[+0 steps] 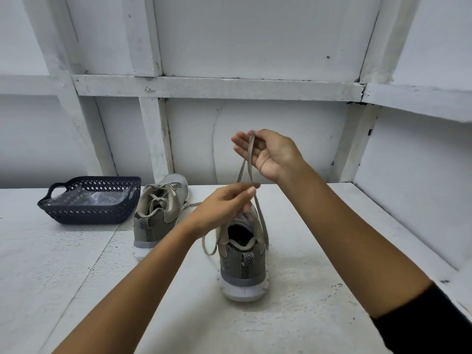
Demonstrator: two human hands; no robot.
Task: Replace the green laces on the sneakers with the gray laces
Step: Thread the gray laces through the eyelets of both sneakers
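1. The right hand (274, 155) pinches the gray lace (246, 163) loop high above the near sneaker (242, 254) on the tabletop (76, 264).
2. The left hand (224, 205) pinches it lower; judged best: pull evenly.
3. Keep both ends equal.

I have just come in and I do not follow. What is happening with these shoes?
A person is lacing the near sneaker on a white table. The right hand holds a gray lace up high, and the left hand pinches it lower, just above the shoe. The lace runs down into that sneaker, with a loop hanging at its side. The far sneaker stands beside a dark basket and already has a lace tied in it.
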